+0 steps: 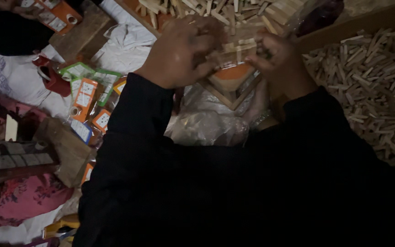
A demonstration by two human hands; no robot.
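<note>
Far left of the orange tray (234, 73) that sits between my hands, a person in a pink flowered garment (26, 196) sits beside a wooden block (67, 148). Nearer the tray but still left of it lie flat packets with orange and green borders (88, 93), a red tape dispenser (53, 77) and a crumpled white cloth (126, 43).

My left hand (181, 52) is just left of the tray, the fingers curled in tight over a small bundle of pale wooden sticks (234, 45) held above the tray's top edge. My black sleeve (133, 128) runs down from that wrist.

Below the tray lies a clear plastic bag (209, 126), crumpled and shiny. Beyond the tray, a board carries more loose sticks (216, 11).

My right hand (282, 59) is just right of the tray, the fingers bent and pinching the other end of the same bundle, so both hands hold it between them.

Right of the tray a big heap of wooden sticks (371, 87) fills a cardboard box (366, 20)
</note>
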